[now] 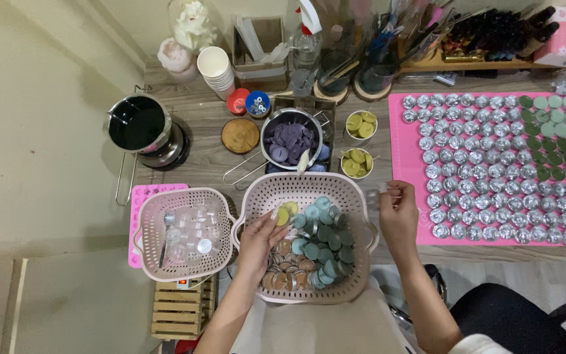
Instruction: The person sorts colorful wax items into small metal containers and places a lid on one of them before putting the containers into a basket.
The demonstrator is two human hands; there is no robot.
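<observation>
My left hand (257,239) reaches into the beige basket (302,187), grip closed on a yellow tealight (283,215). My right hand (397,213), right of the basket, pinches a clear cup (380,195).

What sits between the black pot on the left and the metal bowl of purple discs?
In the head view, a round wooden coaster lies between black pot and metal bowl.

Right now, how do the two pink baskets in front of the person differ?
The right basket is bigger and holds coloured tealight candles in teal, green, yellow and brown; the left basket is smaller and holds clear empty-looking cups. The left hand reaches into the right basket; no hand touches the left basket. Both are pink, perforated, with handles.
</observation>
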